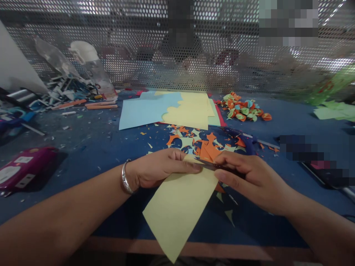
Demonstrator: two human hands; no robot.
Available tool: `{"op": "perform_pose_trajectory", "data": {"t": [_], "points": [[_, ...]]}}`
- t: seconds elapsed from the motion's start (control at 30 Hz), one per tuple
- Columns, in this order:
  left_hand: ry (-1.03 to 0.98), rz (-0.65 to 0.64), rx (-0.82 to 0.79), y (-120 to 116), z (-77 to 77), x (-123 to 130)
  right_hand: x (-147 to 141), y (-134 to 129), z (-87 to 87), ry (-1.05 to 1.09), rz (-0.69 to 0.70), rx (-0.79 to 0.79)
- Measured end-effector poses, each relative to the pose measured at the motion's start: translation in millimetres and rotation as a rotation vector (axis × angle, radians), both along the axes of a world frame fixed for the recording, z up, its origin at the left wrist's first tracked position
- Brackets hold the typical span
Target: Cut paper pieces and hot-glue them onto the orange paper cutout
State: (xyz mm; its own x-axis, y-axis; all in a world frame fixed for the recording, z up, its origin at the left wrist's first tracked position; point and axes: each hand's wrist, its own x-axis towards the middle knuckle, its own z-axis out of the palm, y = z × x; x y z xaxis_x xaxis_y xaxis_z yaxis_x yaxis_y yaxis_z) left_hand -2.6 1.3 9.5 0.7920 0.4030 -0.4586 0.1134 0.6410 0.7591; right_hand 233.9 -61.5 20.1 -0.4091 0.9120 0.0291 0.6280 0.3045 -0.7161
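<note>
A pale yellow sheet of paper hangs at a slant over the table's front part. My left hand pinches its upper edge between thumb and fingers. My right hand is closed on dark scissors, whose blades lie at the paper's top edge beside my left thumb. The scissors' handles are mostly hidden in my fingers. Just behind the blades are orange paper pieces and curved scraps.
Blue and yellow sheets lie stacked farther back, with a pile of small paper petals to their right. A bottle leans at the back left. A magenta device is at left, a blue-handled tool at right.
</note>
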Motion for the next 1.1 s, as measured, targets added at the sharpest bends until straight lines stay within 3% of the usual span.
{"op": "perform_pose_trajectory", "data": {"t": [0.4, 1.1], "points": [[0.001, -0.098, 0.119, -0.9, -2.8, -2.9, -1.8, 2.8, 0.9, 0.022, 0.018, -0.084], [0.113, -0.080, 0.167, -7.5, -5.0, 2.9, -5.7, 1.0, 0.5, 0.035, 0.055, -0.087]]}}
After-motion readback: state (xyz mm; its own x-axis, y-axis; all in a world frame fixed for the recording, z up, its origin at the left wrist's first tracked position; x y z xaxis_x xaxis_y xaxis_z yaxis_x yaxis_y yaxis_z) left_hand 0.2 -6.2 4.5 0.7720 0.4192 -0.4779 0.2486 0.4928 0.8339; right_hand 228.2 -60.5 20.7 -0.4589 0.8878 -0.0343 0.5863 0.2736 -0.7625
